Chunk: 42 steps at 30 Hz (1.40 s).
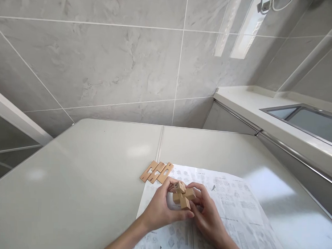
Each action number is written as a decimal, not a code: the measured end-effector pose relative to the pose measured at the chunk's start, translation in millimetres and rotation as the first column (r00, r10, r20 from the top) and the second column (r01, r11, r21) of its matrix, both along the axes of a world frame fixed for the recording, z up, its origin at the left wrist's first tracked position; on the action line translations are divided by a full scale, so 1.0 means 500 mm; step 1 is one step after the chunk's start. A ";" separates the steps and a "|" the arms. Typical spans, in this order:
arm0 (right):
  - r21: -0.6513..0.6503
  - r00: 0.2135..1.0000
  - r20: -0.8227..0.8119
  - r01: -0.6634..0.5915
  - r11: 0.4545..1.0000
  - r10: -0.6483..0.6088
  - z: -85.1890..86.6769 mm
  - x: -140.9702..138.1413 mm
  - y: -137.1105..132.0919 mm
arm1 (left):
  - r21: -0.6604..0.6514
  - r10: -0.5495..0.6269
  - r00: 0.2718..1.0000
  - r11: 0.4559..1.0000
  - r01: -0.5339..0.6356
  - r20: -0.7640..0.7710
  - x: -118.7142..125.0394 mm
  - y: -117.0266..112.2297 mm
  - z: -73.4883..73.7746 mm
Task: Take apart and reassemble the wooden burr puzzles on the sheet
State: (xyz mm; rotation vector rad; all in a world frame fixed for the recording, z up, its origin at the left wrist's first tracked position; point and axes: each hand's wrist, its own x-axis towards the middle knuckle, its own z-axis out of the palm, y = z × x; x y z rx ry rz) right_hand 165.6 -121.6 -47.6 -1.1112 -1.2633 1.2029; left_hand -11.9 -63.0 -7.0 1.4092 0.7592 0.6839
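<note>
Between my two hands is a wooden burr puzzle (183,195), made of interlocked square bars with a dark mark on one end. My left hand (160,204) curls around its left side, thumb reaching under the near end. From the right, my right hand (206,213) grips it with bent fingers; some of the fingertips are hidden behind the bars. Beyond my left hand lie three flat wooden pieces (156,172), numbered and with cut-out slots, side by side at the edge of a printed sheet (223,199).
The sheet, covered in small line drawings, lies under my hands on a pale table (71,186) with a seam. Behind stands a grey tiled wall (116,64). A white counter (243,98) with a sink (308,116) is at the right.
</note>
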 end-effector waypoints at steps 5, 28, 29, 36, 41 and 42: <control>-0.038 0.998 -0.056 -0.027 0.999 0.025 -0.003 0.006 -0.001 | -0.046 0.007 0.999 0.999 -0.005 0.050 0.007 -0.005 0.001; -0.006 0.926 0.267 0.277 0.961 -0.265 -0.005 0.029 0.021 | -0.096 0.107 0.989 0.991 -0.098 0.097 -0.001 0.010 0.011; 0.015 0.904 0.318 0.295 0.955 -0.285 -0.009 0.031 0.020 | -0.091 0.110 0.990 0.991 -0.102 0.089 -0.002 0.011 0.008; 0.140 0.789 0.501 0.330 0.933 -0.354 -0.023 0.043 0.028 | -0.091 0.106 0.994 0.990 -0.108 -0.028 -0.007 0.007 -0.006; 0.279 0.808 0.470 0.245 0.928 -0.355 -0.006 0.040 0.031 | -0.077 0.116 0.993 0.990 -0.118 -0.033 -0.009 0.008 -0.013; 0.296 0.823 0.456 0.219 0.930 -0.339 0.000 0.039 0.030 | -0.069 0.114 0.993 0.991 -0.116 -0.026 -0.009 0.008 -0.014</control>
